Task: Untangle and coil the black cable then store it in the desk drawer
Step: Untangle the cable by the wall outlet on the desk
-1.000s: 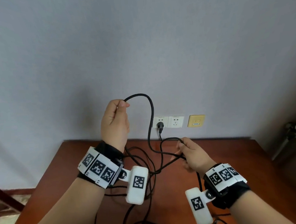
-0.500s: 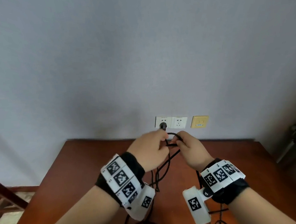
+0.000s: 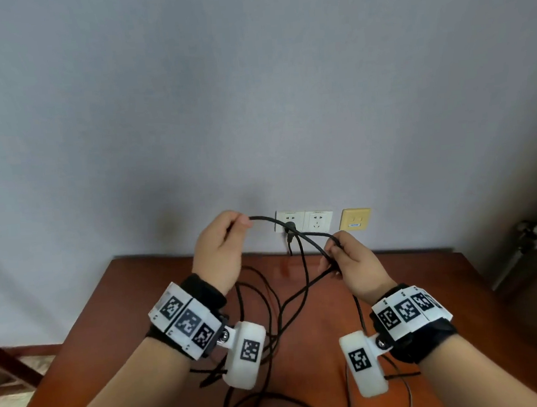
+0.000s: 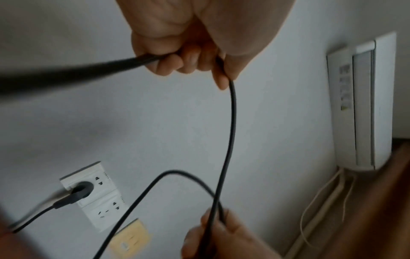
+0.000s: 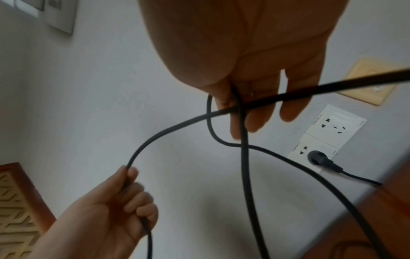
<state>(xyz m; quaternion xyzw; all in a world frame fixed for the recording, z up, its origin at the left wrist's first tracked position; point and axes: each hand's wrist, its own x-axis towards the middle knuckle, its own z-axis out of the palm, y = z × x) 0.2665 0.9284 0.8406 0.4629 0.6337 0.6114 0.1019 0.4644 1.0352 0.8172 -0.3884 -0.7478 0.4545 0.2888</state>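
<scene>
While both hands are raised in the middle of the head view, in front of the grey wall (image 3: 253,93), the black cable (image 3: 298,233) runs between them in a shallow arc. At centre left of the frame, the left hand (image 3: 221,251) has its fingers curled round the cable, with a strand leaving past the thumb and fingertip; in the left wrist view, another length leaves the closed fist toward the left edge. Just right of centre, the right hand (image 3: 354,264) pinches several crossing strands between thumb and fingers; the right wrist view shows a small loop bunched at its fingertips (image 5: 241,126). From both hands more loops hang down and lie tangled on the reddish-brown tabletop (image 3: 425,287) in the lower half of the frame, partly hidden behind the wrists. On the wall behind the hands sits a white double socket (image 3: 317,220) with a black plug (image 3: 290,225) in its left half, whose lead drops toward the tabletop's far edge. A yellow wall plate (image 3: 356,218) sits just right of the socket. A white wall-mounted appliance (image 4: 366,99) shows at the right of the left wrist view.
</scene>
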